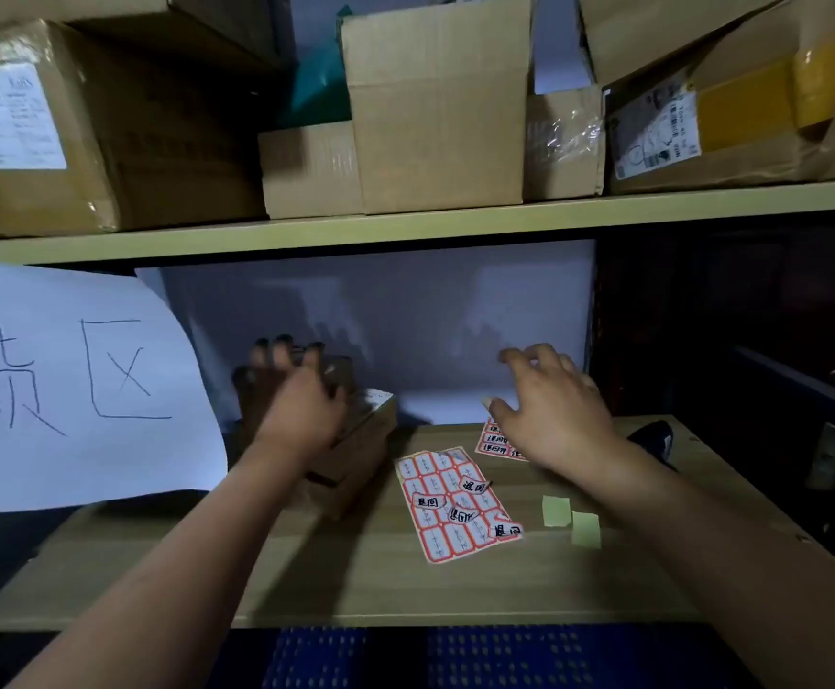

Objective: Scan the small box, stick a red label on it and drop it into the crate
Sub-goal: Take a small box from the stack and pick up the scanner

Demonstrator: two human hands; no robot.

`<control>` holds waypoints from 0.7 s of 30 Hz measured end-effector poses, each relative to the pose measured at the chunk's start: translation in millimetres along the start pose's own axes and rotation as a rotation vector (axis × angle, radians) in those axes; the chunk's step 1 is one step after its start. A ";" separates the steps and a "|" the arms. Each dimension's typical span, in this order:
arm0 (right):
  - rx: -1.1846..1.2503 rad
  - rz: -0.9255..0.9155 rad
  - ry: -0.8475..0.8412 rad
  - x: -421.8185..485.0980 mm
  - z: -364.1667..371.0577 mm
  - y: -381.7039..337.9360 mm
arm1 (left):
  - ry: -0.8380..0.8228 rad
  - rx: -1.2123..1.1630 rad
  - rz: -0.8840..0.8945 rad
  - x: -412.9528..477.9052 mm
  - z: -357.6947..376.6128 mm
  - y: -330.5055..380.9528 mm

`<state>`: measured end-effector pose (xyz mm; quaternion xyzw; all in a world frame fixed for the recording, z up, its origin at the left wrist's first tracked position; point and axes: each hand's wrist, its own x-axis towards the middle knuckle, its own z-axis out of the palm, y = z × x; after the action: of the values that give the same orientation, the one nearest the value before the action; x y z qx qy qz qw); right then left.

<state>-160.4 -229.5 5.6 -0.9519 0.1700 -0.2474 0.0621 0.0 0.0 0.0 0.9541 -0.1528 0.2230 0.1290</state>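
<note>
Small cardboard boxes (pixel 361 440) are stacked at the back left of the wooden shelf (pixel 356 584). My left hand (pixel 296 395) reaches over the top of the stack with fingers spread; whether it touches a box is unclear. My right hand (pixel 554 400) hovers open above a second red label sheet (pixel 492 440), partly hiding it. A red label sheet (pixel 455 504) with handwritten stickers lies in the middle of the shelf. A black scanner (pixel 651 435) lies at the right, behind my right wrist. The blue crate (pixel 505 658) sits below the shelf's front edge.
Two yellow-green sticky notes (pixel 572 519) lie right of the label sheet. A white paper sign (pixel 72 385) with handwriting hangs at the left. Large cardboard boxes (pixel 435 106) fill the upper shelf. A dark metal rack post (pixel 803 390) stands at the right.
</note>
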 end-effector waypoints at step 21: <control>-0.029 0.497 -0.217 -69.7 42.6 151.4 | 0.349 -0.511 -0.022 -28.7 9.7 26.4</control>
<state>-240.9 -344.8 -93.4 -0.9026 0.3944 -0.1187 0.1254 -30.0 -20.7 -17.1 0.8397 -0.1693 0.3365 0.3912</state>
